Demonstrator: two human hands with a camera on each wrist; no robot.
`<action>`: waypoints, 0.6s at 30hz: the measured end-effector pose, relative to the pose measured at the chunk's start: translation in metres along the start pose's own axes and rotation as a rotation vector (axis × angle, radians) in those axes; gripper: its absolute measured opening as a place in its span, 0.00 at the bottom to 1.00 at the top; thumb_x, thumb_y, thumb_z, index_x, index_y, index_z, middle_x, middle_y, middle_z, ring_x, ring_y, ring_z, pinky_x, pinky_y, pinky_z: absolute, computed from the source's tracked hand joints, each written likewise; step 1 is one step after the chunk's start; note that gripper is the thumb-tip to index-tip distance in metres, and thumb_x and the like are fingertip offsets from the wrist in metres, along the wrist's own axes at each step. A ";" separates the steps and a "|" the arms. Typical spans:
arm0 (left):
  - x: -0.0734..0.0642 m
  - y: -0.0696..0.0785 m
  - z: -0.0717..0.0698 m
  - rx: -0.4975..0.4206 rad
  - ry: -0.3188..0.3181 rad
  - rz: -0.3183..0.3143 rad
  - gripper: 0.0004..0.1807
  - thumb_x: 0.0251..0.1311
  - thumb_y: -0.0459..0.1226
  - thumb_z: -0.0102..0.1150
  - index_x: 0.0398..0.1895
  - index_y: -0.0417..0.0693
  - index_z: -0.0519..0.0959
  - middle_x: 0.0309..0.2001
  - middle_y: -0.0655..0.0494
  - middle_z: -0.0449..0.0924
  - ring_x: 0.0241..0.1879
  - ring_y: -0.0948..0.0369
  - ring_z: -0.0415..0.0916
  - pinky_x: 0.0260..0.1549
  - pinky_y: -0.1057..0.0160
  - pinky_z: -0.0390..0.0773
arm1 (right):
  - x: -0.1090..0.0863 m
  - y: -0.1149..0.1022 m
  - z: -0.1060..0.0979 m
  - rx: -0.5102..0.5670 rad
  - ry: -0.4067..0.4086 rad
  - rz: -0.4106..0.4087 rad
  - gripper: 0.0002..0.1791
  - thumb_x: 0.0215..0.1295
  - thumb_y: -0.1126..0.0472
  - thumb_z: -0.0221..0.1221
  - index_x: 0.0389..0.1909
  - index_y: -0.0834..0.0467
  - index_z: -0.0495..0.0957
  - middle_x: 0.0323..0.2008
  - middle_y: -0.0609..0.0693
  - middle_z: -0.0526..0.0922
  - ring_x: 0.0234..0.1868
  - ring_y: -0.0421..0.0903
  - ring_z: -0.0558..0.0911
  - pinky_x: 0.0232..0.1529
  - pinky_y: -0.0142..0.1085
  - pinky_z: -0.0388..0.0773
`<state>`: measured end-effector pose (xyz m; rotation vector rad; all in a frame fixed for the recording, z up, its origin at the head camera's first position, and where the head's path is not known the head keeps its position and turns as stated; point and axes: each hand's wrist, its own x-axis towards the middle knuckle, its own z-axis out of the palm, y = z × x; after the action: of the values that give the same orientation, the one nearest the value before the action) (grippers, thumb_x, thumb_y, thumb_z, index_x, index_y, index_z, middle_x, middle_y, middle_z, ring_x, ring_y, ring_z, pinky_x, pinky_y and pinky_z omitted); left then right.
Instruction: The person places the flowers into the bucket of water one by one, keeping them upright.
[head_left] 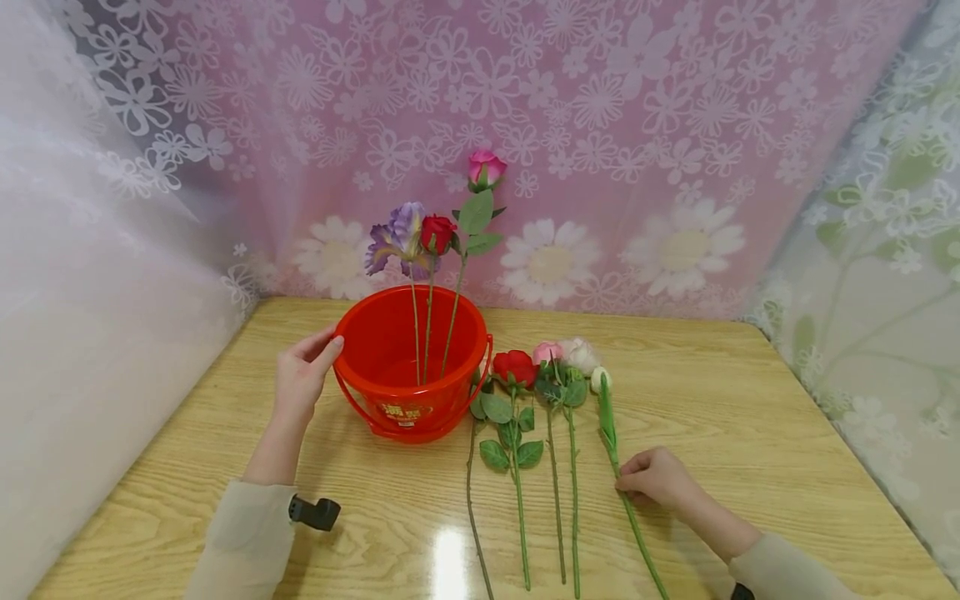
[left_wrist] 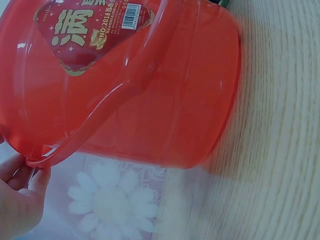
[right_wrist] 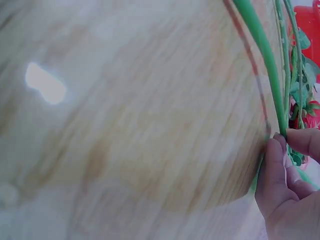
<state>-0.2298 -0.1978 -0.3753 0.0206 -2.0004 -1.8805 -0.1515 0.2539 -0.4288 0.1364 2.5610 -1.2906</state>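
A red plastic bucket (head_left: 420, 412) stands on the table with a purple iris (head_left: 405, 233), a red rose (head_left: 437, 234) and a pink rose (head_left: 487, 168) upright inside. My left hand (head_left: 302, 375) holds its rim at the left side, thumb over the edge; the left wrist view shows those fingers by the bucket's handle (left_wrist: 107, 102). Over on the right, my right hand (head_left: 660, 479) pinches the green stem of a white tulip (head_left: 602, 382) between thumb and fingers. In the right wrist view the tulip stem (right_wrist: 267, 60) runs up from the fingertips.
Between bucket and tulip lie several flowers side by side: a large red flower (head_left: 514, 367), a pink one (head_left: 547, 352) and a whitish one (head_left: 580, 356), stems toward the front. A flowered pink curtain (head_left: 525, 100) hangs behind the wooden table (head_left: 720, 392).
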 end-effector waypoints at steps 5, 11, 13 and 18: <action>0.001 -0.001 0.000 -0.006 -0.005 -0.002 0.21 0.54 0.37 0.59 0.50 0.33 0.74 0.41 0.56 0.77 0.38 0.65 0.74 0.35 0.73 0.75 | -0.003 0.000 -0.007 0.064 -0.023 -0.014 0.09 0.51 0.70 0.59 0.31 0.74 0.75 0.23 0.52 0.76 0.24 0.44 0.77 0.25 0.36 0.78; 0.001 -0.001 0.000 -0.007 -0.002 0.004 0.21 0.55 0.36 0.58 0.49 0.32 0.74 0.40 0.57 0.77 0.37 0.65 0.75 0.34 0.73 0.75 | -0.008 -0.006 -0.014 0.114 -0.017 -0.049 0.11 0.55 0.70 0.54 0.35 0.77 0.73 0.24 0.53 0.76 0.24 0.45 0.76 0.27 0.37 0.78; 0.001 0.000 0.001 -0.013 0.000 0.004 0.21 0.55 0.36 0.58 0.49 0.31 0.74 0.39 0.57 0.77 0.37 0.65 0.75 0.34 0.73 0.75 | -0.010 -0.010 -0.016 0.126 -0.017 -0.057 0.12 0.55 0.70 0.54 0.36 0.77 0.72 0.25 0.53 0.76 0.25 0.45 0.77 0.29 0.37 0.79; 0.000 0.001 0.001 -0.019 0.001 0.002 0.20 0.55 0.35 0.58 0.49 0.32 0.74 0.40 0.55 0.78 0.37 0.64 0.75 0.34 0.73 0.75 | -0.013 -0.021 -0.020 0.148 -0.002 -0.084 0.13 0.57 0.69 0.54 0.39 0.76 0.72 0.28 0.55 0.77 0.28 0.46 0.78 0.32 0.38 0.79</action>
<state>-0.2294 -0.1970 -0.3742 0.0140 -1.9805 -1.8976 -0.1476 0.2581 -0.3980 0.0567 2.4923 -1.5099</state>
